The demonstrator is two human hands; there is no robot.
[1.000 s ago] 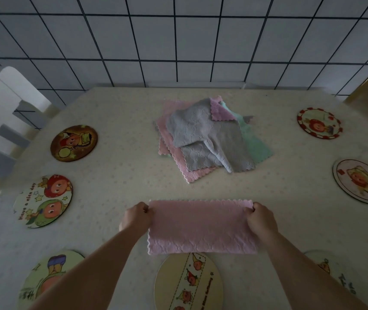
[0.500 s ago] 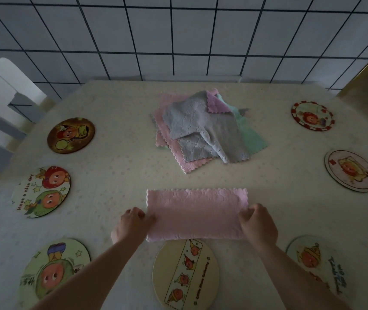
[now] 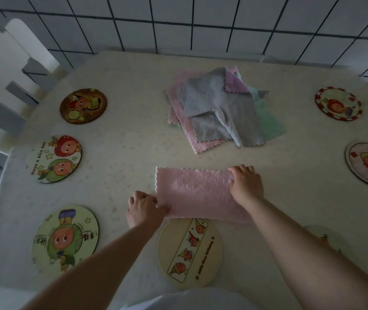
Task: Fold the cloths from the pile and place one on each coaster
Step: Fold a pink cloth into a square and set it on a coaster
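Lying lengthwise left-to-right, pink cloth (image 3: 195,193) pinched by left grip (image 3: 144,209) and right grip (image 3: 247,184).

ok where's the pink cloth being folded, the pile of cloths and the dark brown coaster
pink cloth (image 3: 192,191): head view, middle of its folded top face
pile of cloths (image 3: 219,108): head view, on the grey cloth lying on top
dark brown coaster (image 3: 83,106): head view, centre of its printed face

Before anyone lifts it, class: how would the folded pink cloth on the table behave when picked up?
The pink cloth would probably flop and unfold, since it lies limp and flat like the rumpled gray cloth on the pile. It looks thin, so likely light. Its textured surface suggests it won't slip easily from the left hand or right hand.
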